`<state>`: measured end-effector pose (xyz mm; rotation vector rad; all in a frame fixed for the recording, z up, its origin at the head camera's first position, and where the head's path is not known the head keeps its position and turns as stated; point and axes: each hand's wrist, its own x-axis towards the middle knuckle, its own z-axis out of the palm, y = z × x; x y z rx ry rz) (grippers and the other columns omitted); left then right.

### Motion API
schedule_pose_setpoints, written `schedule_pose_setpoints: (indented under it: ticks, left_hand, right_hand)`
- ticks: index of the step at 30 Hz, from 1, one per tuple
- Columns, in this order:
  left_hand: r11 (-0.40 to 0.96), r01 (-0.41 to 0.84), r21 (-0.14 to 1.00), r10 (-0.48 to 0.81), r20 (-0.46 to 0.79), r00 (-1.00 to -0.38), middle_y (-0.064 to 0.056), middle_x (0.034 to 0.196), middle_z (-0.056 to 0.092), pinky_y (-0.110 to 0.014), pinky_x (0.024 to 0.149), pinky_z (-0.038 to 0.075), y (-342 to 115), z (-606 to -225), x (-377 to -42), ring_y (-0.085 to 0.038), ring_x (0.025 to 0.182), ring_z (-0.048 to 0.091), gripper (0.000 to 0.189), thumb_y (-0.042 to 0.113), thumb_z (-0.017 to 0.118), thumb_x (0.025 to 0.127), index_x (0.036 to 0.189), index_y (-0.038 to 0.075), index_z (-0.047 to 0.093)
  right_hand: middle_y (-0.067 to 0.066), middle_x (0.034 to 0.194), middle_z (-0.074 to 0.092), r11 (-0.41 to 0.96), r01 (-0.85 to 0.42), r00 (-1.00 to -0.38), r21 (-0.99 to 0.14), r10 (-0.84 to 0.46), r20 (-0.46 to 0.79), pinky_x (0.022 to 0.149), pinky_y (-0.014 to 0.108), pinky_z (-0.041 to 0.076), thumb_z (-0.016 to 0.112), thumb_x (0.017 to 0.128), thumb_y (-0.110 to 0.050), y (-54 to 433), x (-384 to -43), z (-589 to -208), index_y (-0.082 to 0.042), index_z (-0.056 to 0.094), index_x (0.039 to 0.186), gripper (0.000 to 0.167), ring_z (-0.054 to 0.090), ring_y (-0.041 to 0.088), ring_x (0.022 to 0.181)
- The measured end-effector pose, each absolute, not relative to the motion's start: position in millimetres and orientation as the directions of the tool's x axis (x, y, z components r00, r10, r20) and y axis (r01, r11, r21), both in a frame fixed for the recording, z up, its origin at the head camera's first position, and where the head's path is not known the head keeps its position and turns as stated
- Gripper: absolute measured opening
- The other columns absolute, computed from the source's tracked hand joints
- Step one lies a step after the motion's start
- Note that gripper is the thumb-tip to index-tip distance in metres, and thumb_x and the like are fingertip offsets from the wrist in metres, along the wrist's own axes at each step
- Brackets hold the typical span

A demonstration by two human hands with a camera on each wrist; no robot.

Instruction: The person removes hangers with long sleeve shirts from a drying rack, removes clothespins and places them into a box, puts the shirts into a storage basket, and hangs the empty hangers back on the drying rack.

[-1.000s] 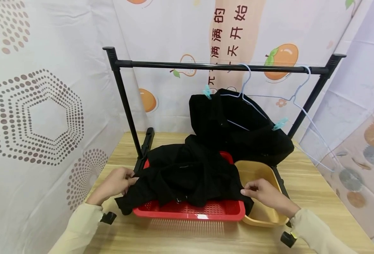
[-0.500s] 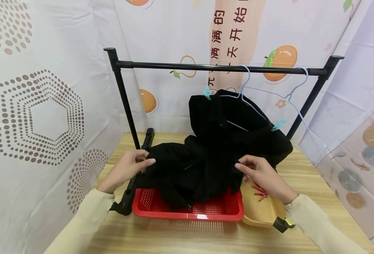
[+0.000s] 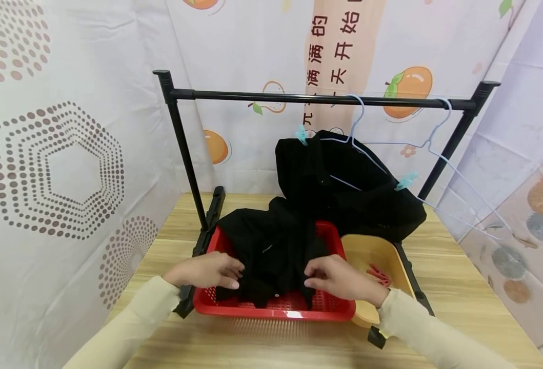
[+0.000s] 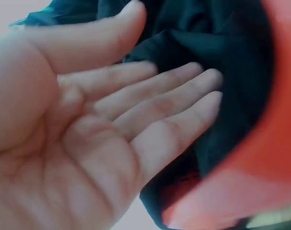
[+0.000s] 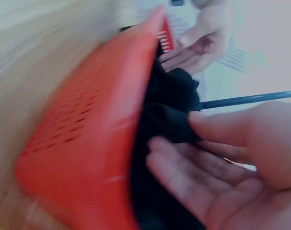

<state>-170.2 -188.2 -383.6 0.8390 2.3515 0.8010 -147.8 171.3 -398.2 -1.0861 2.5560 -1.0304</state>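
A black garment [image 3: 271, 251] lies bunched inside the red basket [image 3: 271, 312], its kind unclear from its folds. Over the basket's left side hovers my left hand [image 3: 208, 270]; the left wrist view shows its palm bare and its fingers loosely extended beside the cloth. My right hand [image 3: 338, 278] is over the basket's right side. Its fingers are loosely bent near the black cloth [image 5: 171, 122], thumb apart from them; whether they touch the cloth is hard to tell.
Behind the basket stands a black rack [image 3: 271, 96]. On it hang a bare light-blue hanger [image 3: 465, 177] and another hanger [image 3: 355, 123], bearing a black garment [image 3: 345, 195] with teal clothespins [image 3: 407, 181]. A yellow bin [image 3: 368, 246] with red clothespins [image 3: 379, 275] stands right.
Both hands held the garment's sides, lifted them inward, then let go. The garment now lies folded in inside the basket, and both hands have moved lower and closer together.
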Motion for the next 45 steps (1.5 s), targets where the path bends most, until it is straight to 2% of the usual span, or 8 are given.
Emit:
schedule_pose_setpoints:
  ticks: [10, 14, 19, 24, 30, 37, 42, 45]
  left_hand:
    - [0.772, 0.485, 0.411, 0.635, -0.529, -0.563, -0.006, 0.15, 0.055, -0.035, 0.112, 0.041, -181.8, -393.5, -164.8, -0.018, 0.139, 0.048, 0.052, 0.031, 0.063, 0.103, 0.147, 0.003, 0.056]
    - [0.707, 0.529, 0.469, 0.707, -0.452, -0.545, -0.009, 0.134, 0.067, -0.029, 0.102, 0.048, -187.2, -393.9, -171.7, -0.011, 0.12, 0.062, 0.043, 0.024, 0.06, 0.105, 0.142, 0.001, 0.061]
    - [0.573, 0.44, 0.692, 0.753, -0.231, -0.616, -0.009, 0.093, 0.074, -0.03, 0.075, 0.059, -203.8, -389.6, -190.4, -0.016, 0.078, 0.073, 0.027, 0.012, 0.057, 0.107, 0.126, -0.001, 0.072]
    - [0.515, 0.307, 0.8, 0.627, -0.107, -0.771, -0.015, 0.085, 0.072, -0.039, 0.063, 0.061, -218.2, -381.8, -212.7, -0.028, 0.069, 0.073, 0.023, 0.014, 0.06, 0.106, 0.114, -0.002, 0.075]
    - [0.56, 0.254, 0.788, 0.378, 0.029, -0.925, -0.015, 0.084, 0.071, -0.049, 0.064, 0.059, -228.5, -386.3, -240.8, -0.026, 0.065, 0.069, 0.015, 0.011, 0.067, 0.101, 0.106, -0.002, 0.074]
    - [0.685, 0.202, 0.7, 0.272, 0.012, -0.962, -0.012, 0.091, 0.071, -0.048, 0.069, 0.059, -235.5, -399.7, -269.1, -0.03, 0.072, 0.068, 0.033, 0.024, 0.074, 0.098, 0.119, -0.001, 0.069]
    - [0.731, 0.184, 0.657, 0.282, -0.046, -0.958, -0.02, 0.11, 0.07, -0.039, 0.071, 0.058, -233.6, -403.9, -278.7, -0.026, 0.076, 0.07, 0.047, 0.026, 0.076, 0.096, 0.13, -0.005, 0.065]
    - [0.741, 0.18, 0.647, 0.278, -0.05, -0.959, -0.019, 0.11, 0.072, -0.037, 0.07, 0.058, -231.5, -406.3, -282.5, -0.024, 0.076, 0.07, 0.046, 0.024, 0.076, 0.096, 0.129, -0.007, 0.066]
  right_hand:
    - [-0.013, 0.076, 0.056, 0.559, -0.648, -0.668, -0.518, -0.744, 0.033, 0.064, 0.021, 0.046, 0.077, 0.093, -0.009, 173.8, -148.6, -424.6, -0.016, 0.07, 0.085, 0.013, 0.048, 0.003, 0.066]
    - [-0.015, 0.076, 0.057, 0.566, -0.636, -0.674, -0.525, -0.739, 0.019, 0.064, 0.02, 0.047, 0.077, 0.094, -0.016, 174.9, -150.1, -424.9, -0.018, 0.071, 0.084, 0.012, 0.048, 0.002, 0.066]
    - [-0.008, 0.071, 0.065, 0.572, -0.563, -0.729, -0.596, -0.684, 0.031, 0.062, 0.024, 0.052, 0.068, 0.1, -0.031, 182.7, -156.6, -413.6, -0.016, 0.072, 0.079, 0.027, 0.056, 0.004, 0.063]
    - [-0.002, 0.068, 0.064, 0.63, -0.486, -0.827, -0.606, -0.556, 0.084, 0.057, 0.027, 0.052, 0.062, 0.104, -0.038, 192.4, -173.1, -397.9, -0.015, 0.071, 0.078, 0.035, 0.057, 0.011, 0.058]
    - [0.006, 0.069, 0.063, 0.655, -0.439, -0.872, -0.616, -0.476, 0.115, 0.052, 0.028, 0.048, 0.063, 0.105, -0.027, 196.3, -202.0, -393.8, -0.011, 0.07, 0.092, 0.022, 0.054, 0.013, 0.053]
    - [0.005, 0.075, 0.065, 0.672, -0.358, -0.91, -0.649, -0.408, 0.079, 0.055, 0.032, 0.052, 0.064, 0.104, -0.024, 188.5, -237.8, -398.4, -0.008, 0.068, 0.108, 0.017, 0.058, 0.017, 0.057]
    - [0.008, 0.079, 0.067, 0.685, -0.297, -0.93, -0.665, -0.365, 0.04, 0.056, 0.035, 0.051, 0.064, 0.105, -0.024, 181.9, -262.1, -402.2, -0.002, 0.063, 0.123, 0.028, 0.059, 0.02, 0.057]
    - [0.008, 0.078, 0.066, 0.715, -0.272, -0.939, -0.644, -0.344, 0.015, 0.055, 0.035, 0.049, 0.064, 0.104, -0.025, 178.5, -272.9, -405.2, -0.001, 0.059, 0.133, 0.038, 0.059, 0.02, 0.056]
